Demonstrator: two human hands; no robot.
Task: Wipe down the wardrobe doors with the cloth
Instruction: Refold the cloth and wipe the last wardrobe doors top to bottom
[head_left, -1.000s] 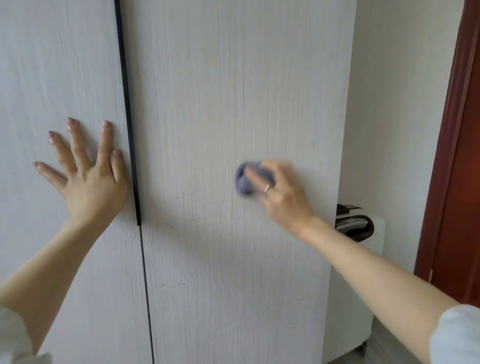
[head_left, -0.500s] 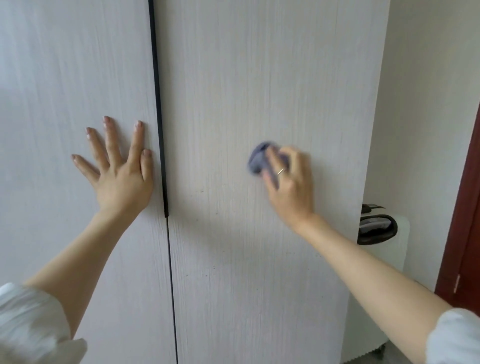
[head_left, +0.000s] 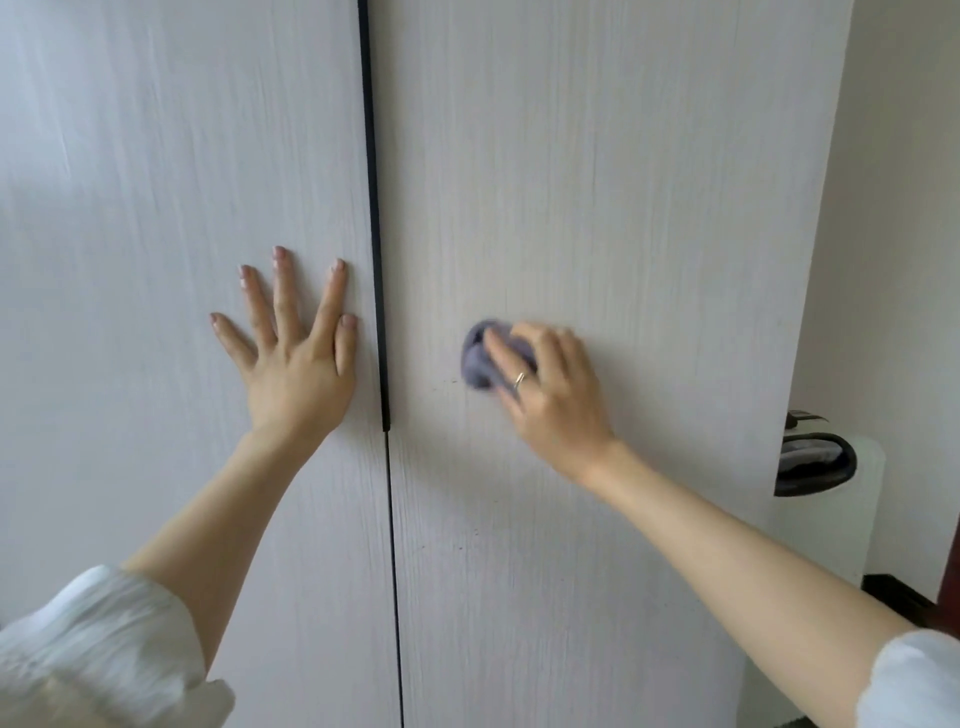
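Two pale wood-grain wardrobe doors fill the view, the left door (head_left: 156, 208) and the right door (head_left: 623, 182), split by a dark vertical handle strip (head_left: 375, 260). My left hand (head_left: 296, 358) lies flat with spread fingers on the left door, just beside the strip. My right hand (head_left: 545, 384) holds a bunched blue-grey cloth (head_left: 475, 361) and presses it against the right door at mid height. Most of the cloth is hidden under my fingers; its left part shows.
To the right of the wardrobe's edge stands a white appliance (head_left: 862, 519) with a dark opening (head_left: 810, 462) in its top. A pale wall (head_left: 904, 208) runs behind it. A dark red-brown door frame (head_left: 950, 571) shows at the far right edge.
The view has shifted left, so the doors sit further right in the frame. My right hand has moved the cloth leftward and slightly down across the right door. My left hand stays flat in place.
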